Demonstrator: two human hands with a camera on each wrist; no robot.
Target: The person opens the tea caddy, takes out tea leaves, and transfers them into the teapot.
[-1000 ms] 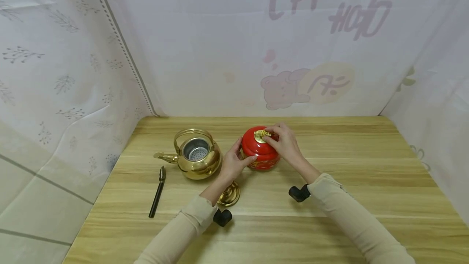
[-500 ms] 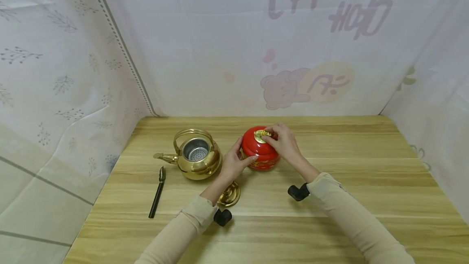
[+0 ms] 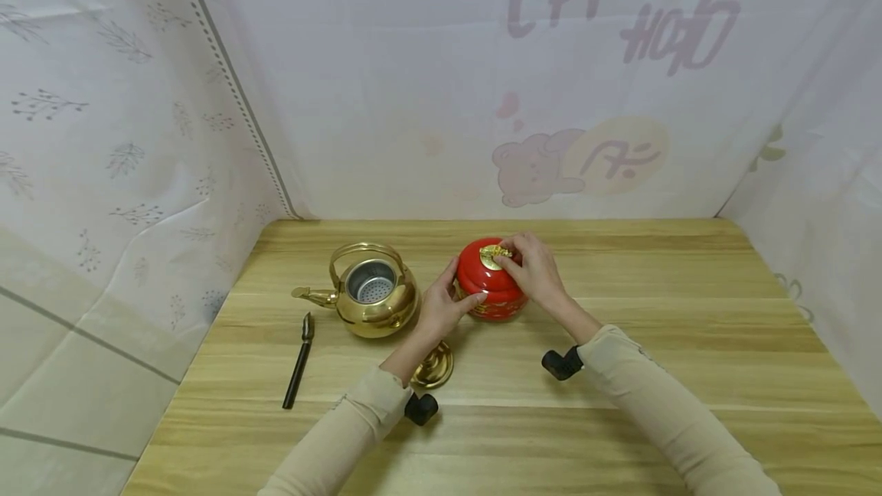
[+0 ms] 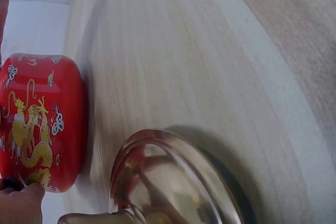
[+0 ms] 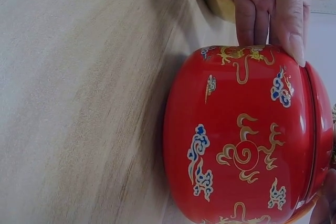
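A squat red jar [image 3: 498, 308] with gold dragon and cloud patterns stands on the wooden table, its red lid [image 3: 475, 275] sitting on it. My right hand [image 3: 536, 272] pinches the gold knob [image 3: 491, 257] on the lid between thumb and fingers. Holding the jar's left side is my left hand [image 3: 438, 311], thumb at the front and fingers toward the back. In the right wrist view, the left hand [image 5: 273, 9] rests against the jar [image 5: 236, 140], with the thumb just below the lid seam. The left wrist view shows the jar's dragon side [image 4: 42, 119] upright on the table.
To the left stands a gold kettle [image 3: 379, 318], lidless, with a perforated strainer [image 3: 372, 289] inside. Its round gold lid [image 3: 437, 367] lies partly behind the left wrist. A slim dark-handled tool [image 3: 298, 366] lies farther left. Fabric walls [image 3: 386, 98] surround the table's back and sides.
Both hands keep their places on the jar and its knob. The head view has shifted very slightly; nothing else has visibly moved.
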